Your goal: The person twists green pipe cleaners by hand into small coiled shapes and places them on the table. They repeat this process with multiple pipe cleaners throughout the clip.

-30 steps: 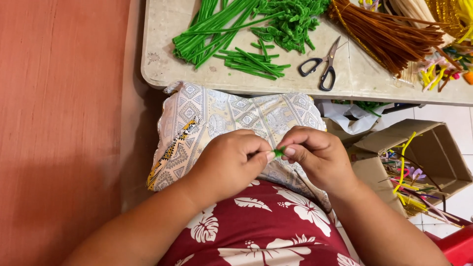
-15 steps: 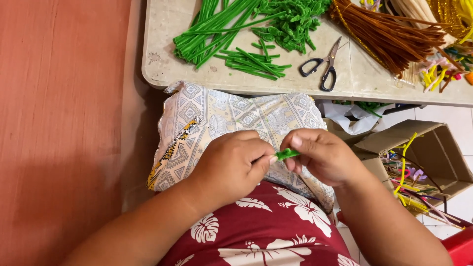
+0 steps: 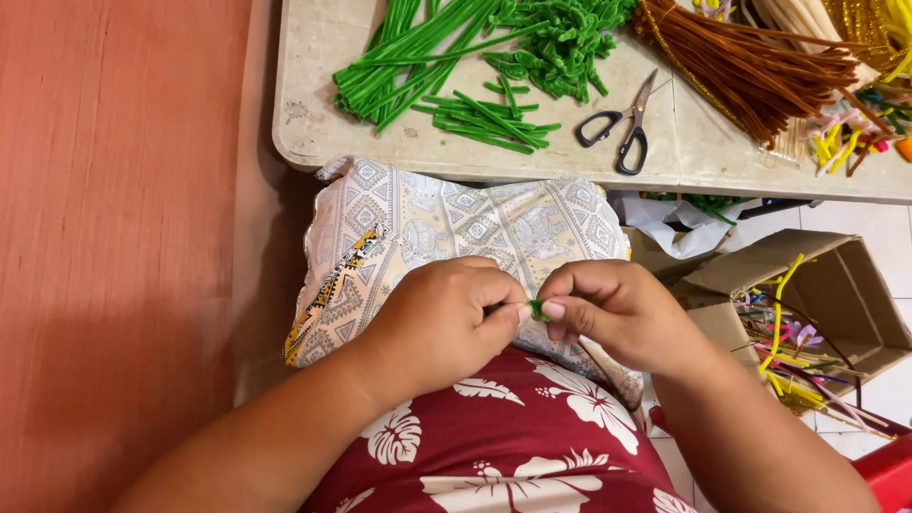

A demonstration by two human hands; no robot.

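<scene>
Presently both hands meet over the lap, fingertips together. Left hand [image 3: 442,323] is curled, thumb and forefinger pinched on a small green piece [image 3: 535,308]; right hand [image 3: 617,309] pinches the same piece from the other side, fingers closed on it. Only a short stub of the piece shows between the thumbs; its shape cannot be told. It sits above a patterned cloth [image 3: 427,218] spread over the knees, near the edge of the table [image 3: 313,114].

On the table: long green stems [image 3: 408,47] in a bundle, short cut green stems [image 3: 489,119] just beside them, a heap of curled green bits [image 3: 560,38], scissors [image 3: 622,128] lying shut, a brown bundle [image 3: 750,62]. Mixed coloured stems [image 3: 845,133] lie at the far right.

Below the table, right of the knees, an open cardboard box [image 3: 845,285] holds yellow and pink stems.
</scene>
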